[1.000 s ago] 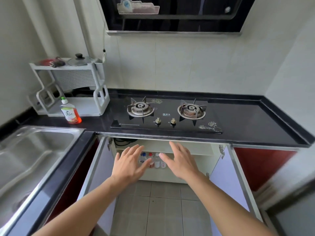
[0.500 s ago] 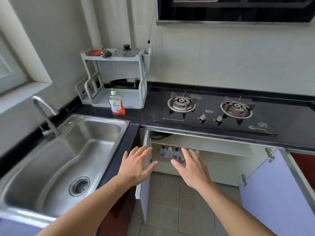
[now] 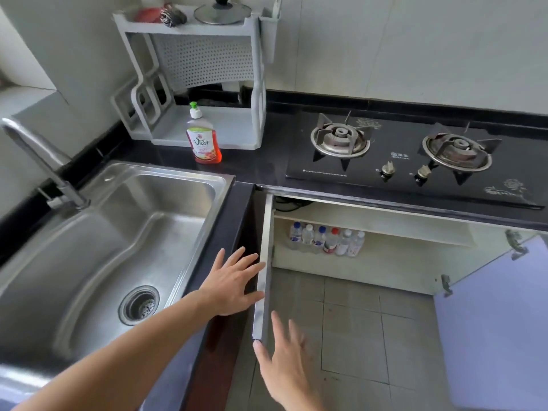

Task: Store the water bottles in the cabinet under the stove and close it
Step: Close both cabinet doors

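Several small water bottles [image 3: 326, 241] with blue, white and red caps stand in a row inside the open cabinet [image 3: 385, 256] under the stove [image 3: 409, 155]. Both cabinet doors stand open: the left door [image 3: 264, 268] is seen edge-on, the right door [image 3: 498, 321] swings out at the right. My left hand [image 3: 234, 281] is spread flat against the outer face of the left door, fingertips at its edge. My right hand [image 3: 284, 366] hovers open just below and right of that door's lower corner, holding nothing.
A steel sink [image 3: 118, 244] with a tap [image 3: 44, 164] fills the left. A dish soap bottle [image 3: 204, 137] and a grey rack [image 3: 201, 75] with a pot lid stand on the black counter [image 3: 267, 161]. Tiled floor [image 3: 355, 327] lies before the cabinet.
My view has swung left and down. My left hand has moved onto the left door's outer side and my right hand has dropped lower, away from the bottles.
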